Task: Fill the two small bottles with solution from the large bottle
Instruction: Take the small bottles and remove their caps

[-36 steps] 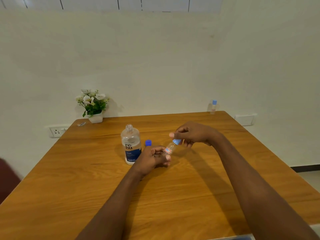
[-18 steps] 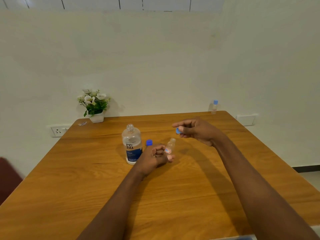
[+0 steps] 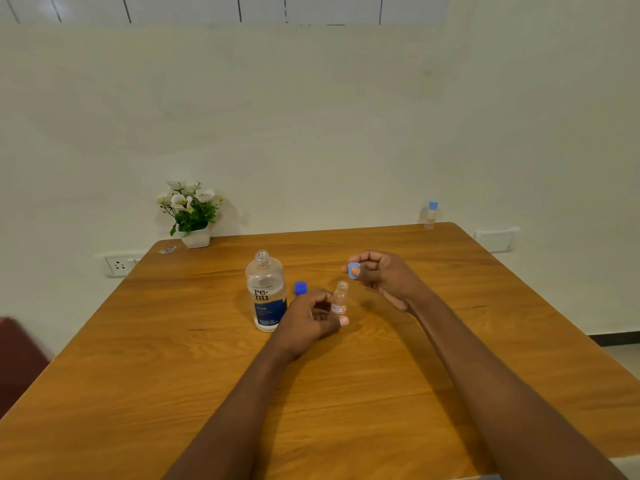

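Note:
The large clear bottle (image 3: pixel 266 292) with a blue label stands uncapped on the wooden table (image 3: pixel 173 358), its dark blue cap (image 3: pixel 300 287) lying just to its right. My left hand (image 3: pixel 310 318) grips a small clear bottle (image 3: pixel 339 299), upright and without its cap. Up and to the right of it, my right hand (image 3: pixel 381 275) pinches that bottle's light blue cap (image 3: pixel 353 270). A second small bottle (image 3: pixel 431 215), capped in light blue, stands at the table's far right corner against the wall.
A white pot of flowers (image 3: pixel 192 213) sits at the far left corner, with a small wrapper (image 3: pixel 168 250) beside it. Wall sockets (image 3: pixel 119 265) and a switch plate (image 3: pixel 497 239) flank the table. A dark red seat (image 3: pixel 17 355) shows at the left edge.
My right hand unscrewed the light blue cap from the small bottle and lifted it away to the right. My left hand turned the bottle from tilted to upright.

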